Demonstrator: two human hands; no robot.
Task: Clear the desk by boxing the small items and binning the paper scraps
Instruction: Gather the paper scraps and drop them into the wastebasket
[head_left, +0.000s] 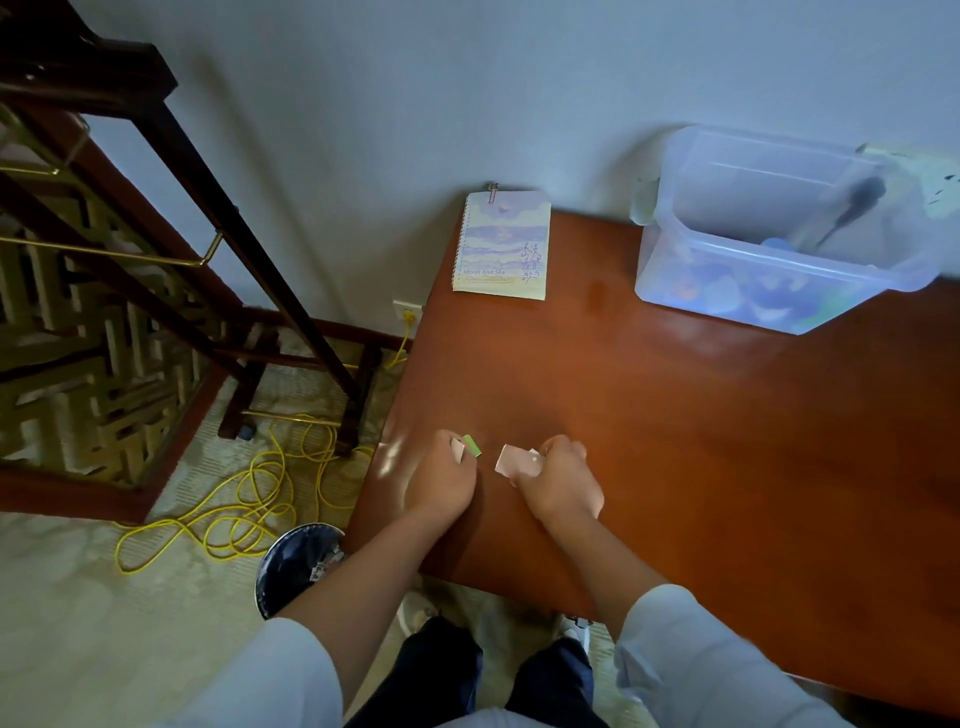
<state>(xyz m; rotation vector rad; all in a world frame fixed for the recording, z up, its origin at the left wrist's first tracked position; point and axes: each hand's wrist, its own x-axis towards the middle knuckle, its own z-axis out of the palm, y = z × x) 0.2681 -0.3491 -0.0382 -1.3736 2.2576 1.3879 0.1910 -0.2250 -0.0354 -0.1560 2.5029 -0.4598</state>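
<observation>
My left hand (441, 480) grips small paper scraps (466, 448), one pink and one green, near the desk's left front corner. Just to its right, my right hand (563, 480) holds a larger pink paper scrap (515, 461) with a bit of white in it. Both hands are over the brown wooden desk (701, 415). A clear plastic box (779, 234) stands at the back right of the desk with several small items inside. A dark round bin (296, 564) with some scraps in it sits on the floor below the desk's left front corner.
A spiral notebook (501, 244) with a pen clipped at its top lies at the desk's back left by the wall. A yellow cable (249, 499) coils on the carpet to the left, beside a dark wooden rack (208, 234).
</observation>
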